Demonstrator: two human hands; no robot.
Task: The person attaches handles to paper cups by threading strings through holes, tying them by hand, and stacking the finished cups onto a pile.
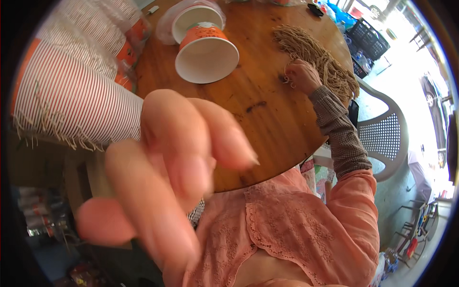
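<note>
My left hand (pixel 167 162) is raised close to the view, large and partly smeared by motion. Its fingers are bent and apart, with nothing seen between them. Over the right part of the round wooden table, my right hand (pixel 304 77) is closed, and thin loops of beige string stick out from its fingers. It rests at the edge of a long bundle of beige strings (pixel 330 64). At the table's far side, an orange paper bowl (pixel 208 57) lies on its side with its white inside showing. Behind it is another white bowl (pixel 191 21) in clear plastic.
Long nested stacks of paper bowls (pixel 76 91) lie at the left, some in plastic, with short strings hanging along one. The wooden table (pixel 267 129) has dark marks. A grey plastic chair (pixel 387 134) stands at its right, and black crates (pixel 368 40) beyond.
</note>
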